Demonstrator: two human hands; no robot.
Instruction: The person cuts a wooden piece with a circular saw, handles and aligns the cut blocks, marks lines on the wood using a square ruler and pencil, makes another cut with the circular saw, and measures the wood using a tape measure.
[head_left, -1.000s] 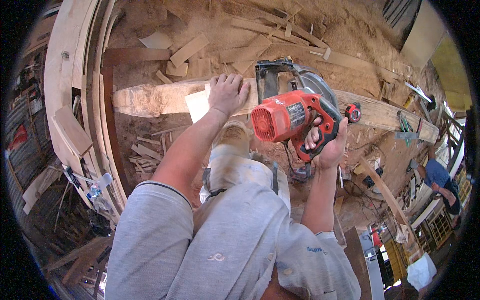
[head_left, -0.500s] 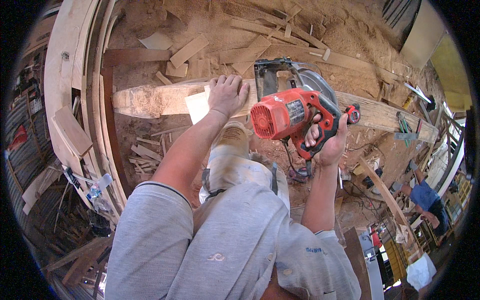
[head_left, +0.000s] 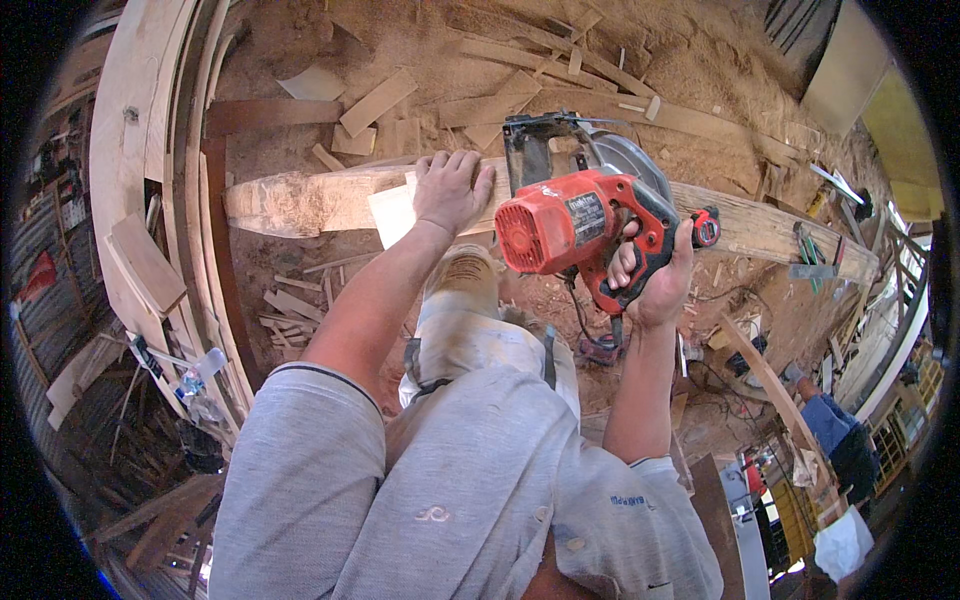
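Note:
My right hand (head_left: 655, 275) is wrapped round the rear handle of a red and black circular saw (head_left: 580, 220). Its metal base plate (head_left: 527, 155) and grey blade guard (head_left: 632, 160) sit over a thin wooden board on the long timber (head_left: 330, 200). The blade's edge is hidden from here. Left of the saw, my left hand (head_left: 452, 195) presses on that board, fingers curled over its far edge and thumb toward the saw. A pale flat piece (head_left: 392, 212) sticks out beside my left wrist. A power cord hangs below the saw handle.
A tape measure (head_left: 706, 227) and green-handled pliers (head_left: 803, 243) lie on the timber's right part. Offcuts (head_left: 378, 103) and sawdust cover the ground beyond. Stacked planks (head_left: 135, 150) run along the left. Another person (head_left: 835, 430) is at the lower right, beyond a slanting plank (head_left: 775, 385).
The saw has shifted slightly left along the board with my right hand. My left hand has barely moved. The other person at the right has moved lower, partly behind the plank.

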